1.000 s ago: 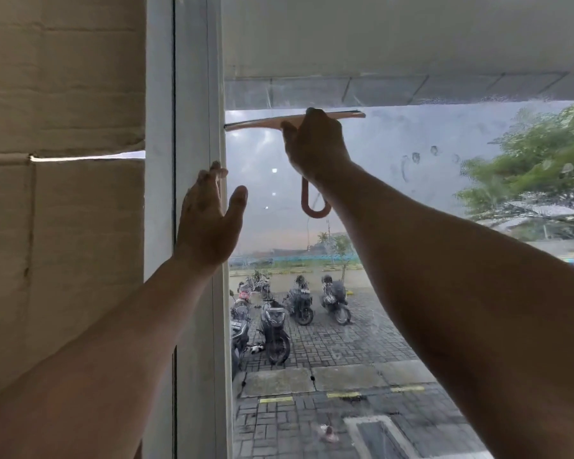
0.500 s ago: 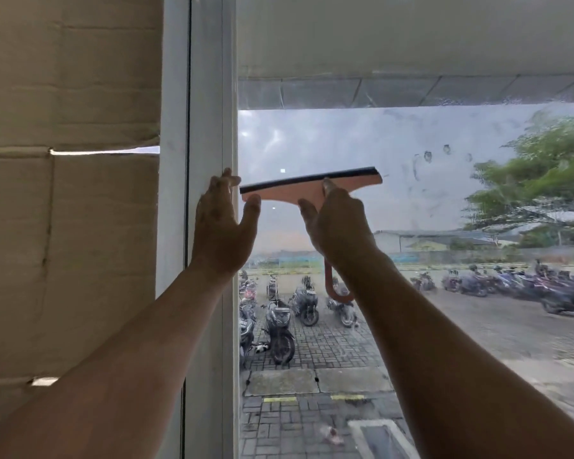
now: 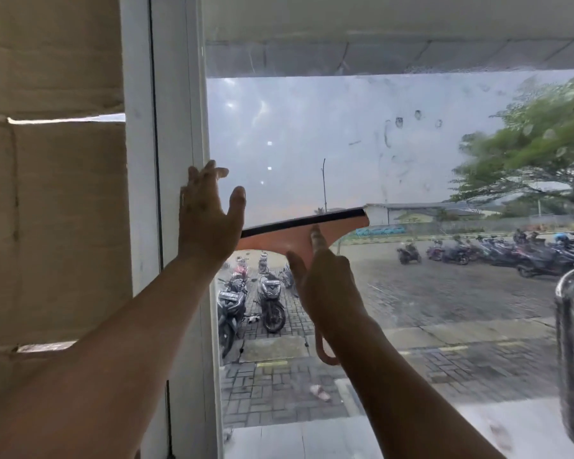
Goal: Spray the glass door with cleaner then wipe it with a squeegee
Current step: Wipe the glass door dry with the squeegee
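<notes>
The glass door (image 3: 395, 154) fills the right of the view, streaked and smudged with fingerprints high up. A salmon-pink squeegee (image 3: 289, 238) with a black rubber blade lies against the pane at mid height, its hooked handle end hanging below my wrist. My right hand (image 3: 325, 286) grips the squeegee's handle, forefinger stretched up along its head. My left hand (image 3: 207, 217) is flat and open, fingers straight, pressing on the white door frame (image 3: 176, 160) at the pane's left edge, just left of the blade.
A metal door handle (image 3: 569, 352) stands at the right edge of the glass. Beige cardboard-like panels (image 3: 50, 193) cover the wall left of the frame. Through the pane are parked motorbikes, paving and a tree.
My right hand has drawn the squeegee down the glass from near the top to mid height. My left hand has stayed on the frame.
</notes>
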